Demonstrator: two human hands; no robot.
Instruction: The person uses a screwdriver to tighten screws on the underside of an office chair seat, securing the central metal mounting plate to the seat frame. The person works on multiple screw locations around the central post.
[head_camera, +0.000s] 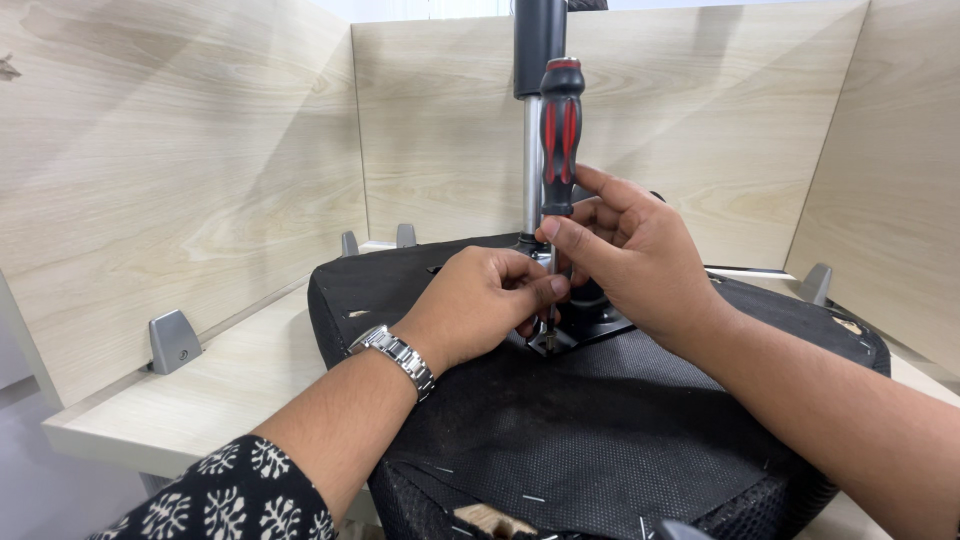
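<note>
An upturned black chair seat (600, 430) lies on the desk, its fabric underside facing up. A metal mounting plate (585, 325) sits at its middle, and a chrome and black column (533, 150) rises from it. A screwdriver with a red and black handle (560, 130) stands upright, its tip down at the plate. My right hand (625, 250) grips the lower handle and shaft. My left hand (490, 300), a metal watch on its wrist, pinches around the shaft near the tip.
Light wood partition panels (180, 170) enclose the desk on the left, back and right, fixed by grey brackets (173, 340). The desk's wooden top (230, 380) shows to the left of the seat. Staples dot the seat's near edge.
</note>
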